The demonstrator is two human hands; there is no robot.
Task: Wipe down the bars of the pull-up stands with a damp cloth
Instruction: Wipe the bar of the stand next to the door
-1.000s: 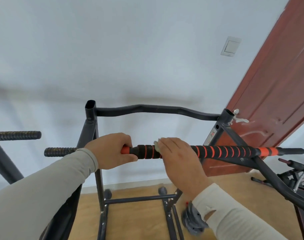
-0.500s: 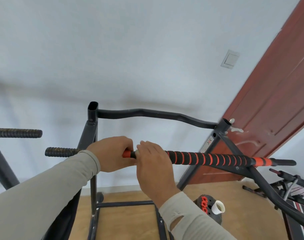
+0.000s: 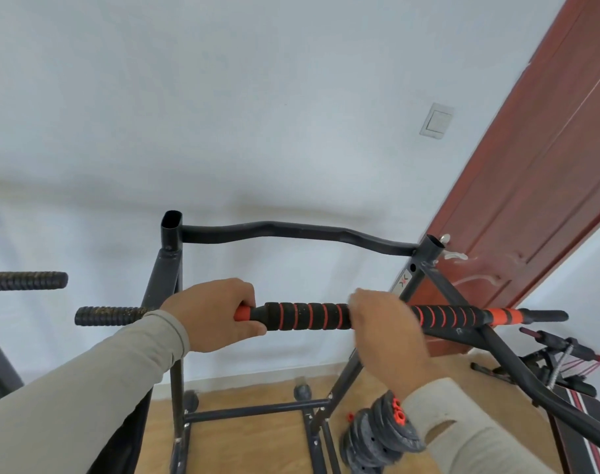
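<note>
A foam-gripped bar point(image 3: 309, 317) of the pull-up stand point(image 3: 170, 268) is clasped at its orange end by the left hand point(image 3: 212, 314), while the right hand point(image 3: 387, 331) is wrapped mid-bar; the cloth is hidden. The padding is judged soft over rigid steel, best gripped firmly.

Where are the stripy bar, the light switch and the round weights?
stripy bar point(image 3: 309, 316): head view, on its black-and-orange foam grip.
light switch point(image 3: 436, 121): head view, middle of its plate.
round weights point(image 3: 377, 436): head view, on the grey stack's top.
</note>
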